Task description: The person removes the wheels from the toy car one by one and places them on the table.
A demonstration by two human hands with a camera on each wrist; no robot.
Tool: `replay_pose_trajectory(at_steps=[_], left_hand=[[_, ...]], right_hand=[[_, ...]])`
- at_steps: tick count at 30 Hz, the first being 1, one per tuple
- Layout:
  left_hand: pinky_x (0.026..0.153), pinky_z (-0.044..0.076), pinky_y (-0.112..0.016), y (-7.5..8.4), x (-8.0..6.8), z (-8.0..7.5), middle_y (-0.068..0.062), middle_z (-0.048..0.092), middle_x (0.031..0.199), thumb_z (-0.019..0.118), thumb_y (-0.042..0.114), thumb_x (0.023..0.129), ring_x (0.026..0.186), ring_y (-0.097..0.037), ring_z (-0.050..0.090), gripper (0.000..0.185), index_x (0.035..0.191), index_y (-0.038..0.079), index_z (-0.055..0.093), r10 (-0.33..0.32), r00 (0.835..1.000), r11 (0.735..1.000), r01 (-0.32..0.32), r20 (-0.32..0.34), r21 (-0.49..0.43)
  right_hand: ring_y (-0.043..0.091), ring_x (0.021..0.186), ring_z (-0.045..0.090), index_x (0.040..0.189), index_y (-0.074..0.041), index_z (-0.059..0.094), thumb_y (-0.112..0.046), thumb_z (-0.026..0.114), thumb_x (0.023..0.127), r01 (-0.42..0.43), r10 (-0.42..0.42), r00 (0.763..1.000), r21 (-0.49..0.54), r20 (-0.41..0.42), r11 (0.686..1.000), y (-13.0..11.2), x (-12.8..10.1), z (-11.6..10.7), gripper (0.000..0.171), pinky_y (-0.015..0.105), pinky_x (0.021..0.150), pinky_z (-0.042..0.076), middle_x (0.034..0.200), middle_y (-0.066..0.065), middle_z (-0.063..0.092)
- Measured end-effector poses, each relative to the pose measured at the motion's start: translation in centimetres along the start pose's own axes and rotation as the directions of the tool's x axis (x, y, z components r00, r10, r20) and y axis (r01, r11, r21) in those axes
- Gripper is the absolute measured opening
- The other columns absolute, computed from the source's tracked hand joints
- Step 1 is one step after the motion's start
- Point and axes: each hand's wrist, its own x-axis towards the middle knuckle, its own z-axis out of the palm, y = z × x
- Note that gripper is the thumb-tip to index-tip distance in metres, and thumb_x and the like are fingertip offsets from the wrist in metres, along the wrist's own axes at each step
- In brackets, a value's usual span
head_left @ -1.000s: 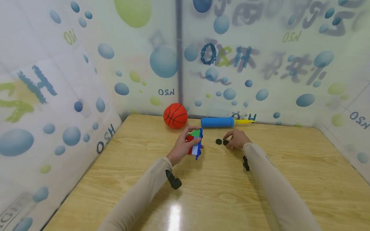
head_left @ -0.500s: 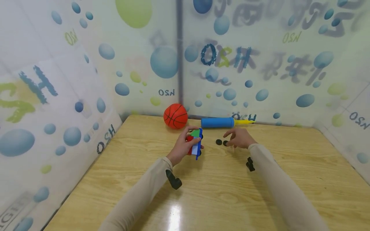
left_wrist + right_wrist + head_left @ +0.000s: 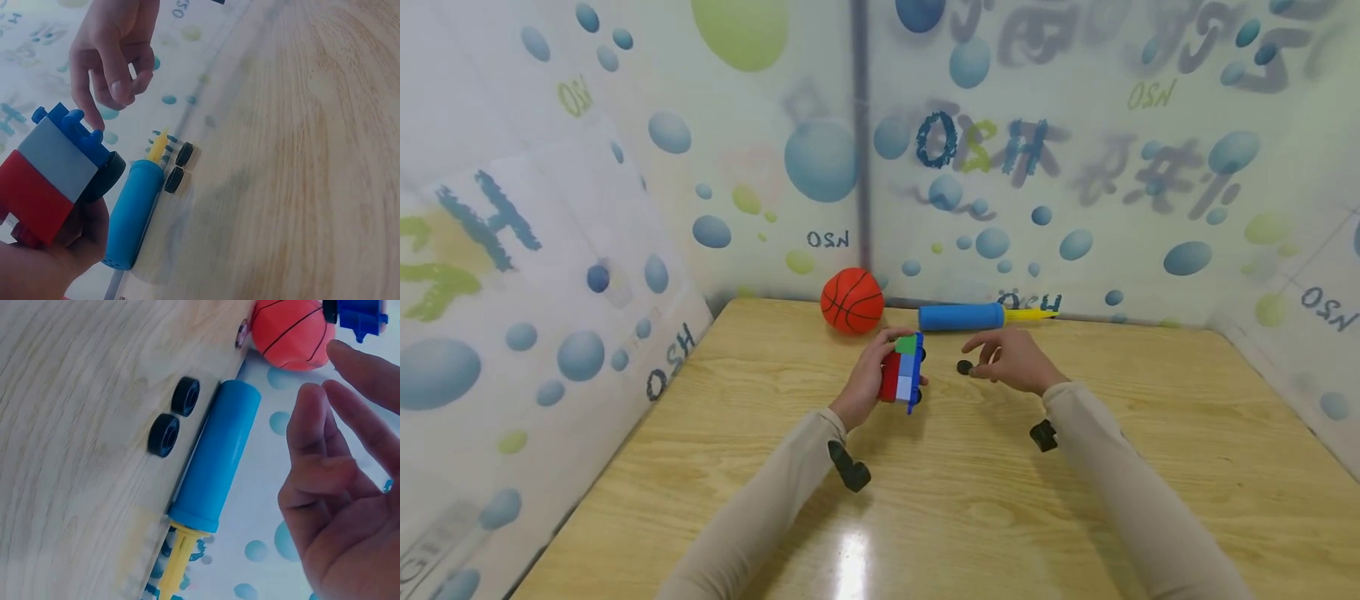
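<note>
A toy vehicle (image 3: 901, 377) of red, green, white and blue blocks with black wheels is gripped by my left hand (image 3: 859, 383), raised over the table. In the left wrist view its blue edge and a black wheel (image 3: 103, 178) face right. My right hand (image 3: 1017, 360) hovers to the right with bent, spread fingers and nothing visible between them. Below it, two loose black wheels (image 3: 185, 397) lie side by side on the table. The head view shows one loose wheel (image 3: 964, 367); the right hand covers the other.
A blue hand pump (image 3: 961, 317) with a yellow nozzle lies along the back wall, just behind the loose wheels. Left of it sits a red basketball (image 3: 852, 301). Patterned walls (image 3: 760, 150) enclose the wooden table (image 3: 955, 500) at the back and sides.
The right hand has come off the loose wheel it touched and shifted slightly left, above the wheels. The left thumb no longer crosses the toy's face, showing more red block.
</note>
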Motion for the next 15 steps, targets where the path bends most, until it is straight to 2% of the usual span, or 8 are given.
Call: replay_pose_trajectory(at_steps=[6, 12, 15], left_hand=[[0.075, 0.061, -0.035, 0.1, 0.0, 0.1, -0.016, 0.054, 0.129, 0.023, 0.026, 0.108, 0.093, -0.025, 0.073, 0.045, 0.149, 0.018, 0.039, 0.006, 1.000, 1.000, -0.006, 0.003, -0.015], [0.075, 0.061, -0.035, 0.2, -0.1, 0.1, -0.015, 0.054, 0.132, 0.025, 0.025, 0.107, 0.108, -0.043, 0.069, 0.044, 0.148, 0.019, 0.042, 0.013, 1.000, 1.000, -0.013, 0.007, -0.016], [0.075, 0.060, -0.034, 0.1, -0.2, 0.1, -0.015, 0.051, 0.137, 0.026, 0.024, 0.107, 0.116, -0.047, 0.064, 0.043, 0.147, 0.022, 0.042, 0.010, 1.000, 1.000, -0.010, 0.017, -0.020]], right_hand=[[0.031, 0.071, 0.070, 0.122, -0.007, 0.069, -0.011, 0.075, 0.088, 0.042, -0.040, 0.998, 0.048, -0.038, 0.998, -1.0, -0.4, 0.5, 0.034, 0.029, 0.064, 0.055, 0.088, 0.010, 0.070], [0.020, 0.065, 0.065, 0.119, -0.008, 0.070, -0.010, 0.076, 0.088, 0.127, -0.120, 0.990, 0.108, -0.070, 0.986, -2.6, -0.9, 1.1, 0.032, 0.031, 0.061, 0.054, 0.085, 0.009, 0.071], [0.017, 0.067, 0.064, 0.119, -0.009, 0.070, -0.011, 0.077, 0.087, 0.143, -0.135, 0.988, 0.128, -0.075, 0.981, -3.2, -1.0, 1.6, 0.032, 0.031, 0.063, 0.054, 0.085, 0.007, 0.070]])
